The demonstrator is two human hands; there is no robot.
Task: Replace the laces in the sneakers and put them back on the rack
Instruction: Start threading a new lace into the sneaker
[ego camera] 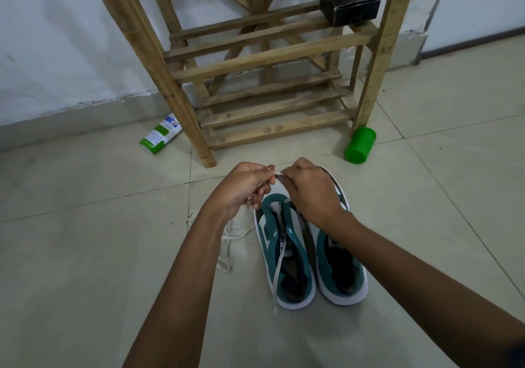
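Pinching a white lace (277, 176) between them, both hands, left (241, 188) and right (309, 191), hover above the left sneaker (284, 257).

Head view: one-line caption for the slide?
Both hands, left hand and right hand, pinch a white lace above the left sneaker of a teal pair on the floor before a wooden rack.

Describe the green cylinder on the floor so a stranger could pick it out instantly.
Find the wooden rack against the white wall. At the foot of its front right leg, the green cylinder lies tipped on the tiles. It is solid bright green, unlike the green-and-white tube near the left leg.
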